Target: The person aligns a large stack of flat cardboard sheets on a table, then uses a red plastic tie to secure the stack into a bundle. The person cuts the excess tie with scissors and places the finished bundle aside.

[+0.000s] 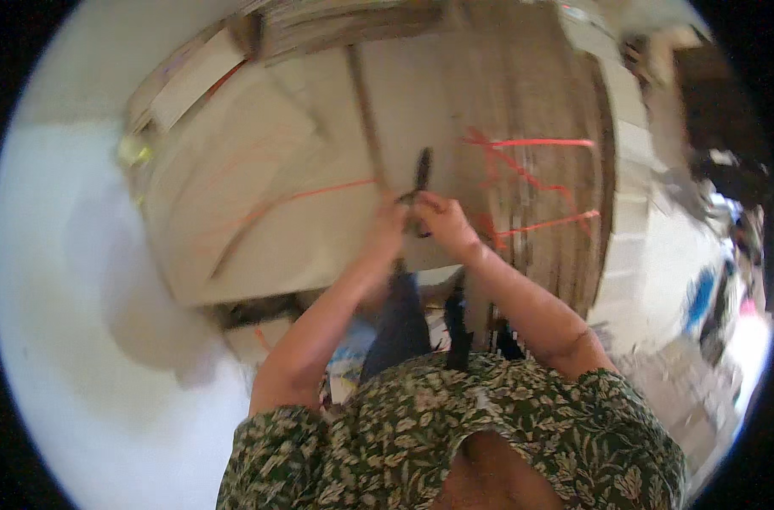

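My right hand (pixel 442 223) is closed around a narrow dark tool (pixel 423 168). One end of the tool points away from me, and a dark curved part shows below the fingers; blur hides its exact kind. My left hand (pixel 393 223) meets the right one at the tool, its fingers smeared by motion. Beneath both hands lies a large flat sheet of tan cardboard (pixel 319 242). An orange-red string (pixel 323 190) runs across it from the left towards my hands.
To the right stands a bundle of brown cardboard (pixel 544 106) with red string (pixel 536 143) across it. More cardboard (pixel 353 25) is stacked at the far side. A pale wall (pixel 59 255) rises on the left. Blurred clutter (pixel 719 289) lies at the far right.
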`<action>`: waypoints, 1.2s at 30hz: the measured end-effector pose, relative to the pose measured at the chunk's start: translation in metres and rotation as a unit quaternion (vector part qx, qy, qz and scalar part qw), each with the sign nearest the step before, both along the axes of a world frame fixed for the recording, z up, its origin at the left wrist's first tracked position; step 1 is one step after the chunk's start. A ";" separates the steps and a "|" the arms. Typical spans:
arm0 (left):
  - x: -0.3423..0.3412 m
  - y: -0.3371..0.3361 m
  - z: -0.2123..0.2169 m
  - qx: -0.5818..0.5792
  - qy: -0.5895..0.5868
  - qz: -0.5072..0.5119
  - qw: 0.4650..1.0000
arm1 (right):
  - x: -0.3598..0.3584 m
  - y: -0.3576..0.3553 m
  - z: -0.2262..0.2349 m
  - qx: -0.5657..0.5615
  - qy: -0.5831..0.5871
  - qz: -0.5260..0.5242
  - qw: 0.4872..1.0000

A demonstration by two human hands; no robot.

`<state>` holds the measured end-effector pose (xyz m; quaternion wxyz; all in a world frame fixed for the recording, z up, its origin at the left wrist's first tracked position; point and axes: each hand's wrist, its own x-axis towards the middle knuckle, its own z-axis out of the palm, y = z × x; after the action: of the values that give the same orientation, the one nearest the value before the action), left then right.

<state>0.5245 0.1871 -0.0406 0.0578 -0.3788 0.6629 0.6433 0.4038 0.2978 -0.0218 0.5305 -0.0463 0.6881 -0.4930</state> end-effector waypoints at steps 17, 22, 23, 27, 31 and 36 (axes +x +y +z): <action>-0.145 0.109 0.000 0.303 0.067 0.198 0.930 | -0.203 0.236 -0.018 0.103 0.047 -0.136 0.984; -0.100 0.079 -0.013 0.289 0.072 0.194 0.935 | -0.173 0.207 0.048 0.018 0.098 -0.043 0.994; -0.095 0.083 -0.013 0.282 0.088 0.210 0.932 | -0.168 0.217 0.044 0.013 0.105 -0.049 0.993; -0.086 0.105 0.070 0.216 0.169 0.228 0.934 | -0.139 0.235 0.107 -0.067 0.089 -0.085 0.990; -0.098 0.130 0.158 0.170 0.267 0.150 0.937 | -0.123 0.266 0.161 -0.183 0.114 -0.140 0.966; -0.110 0.156 0.219 0.154 0.384 -0.002 0.910 | -0.112 0.324 0.213 -0.287 0.160 -0.218 0.919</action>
<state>0.4145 0.3427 0.1787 -0.1427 -0.0875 0.5275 0.8329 0.2914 0.6215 0.1917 0.2566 -0.1234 0.5855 -0.7590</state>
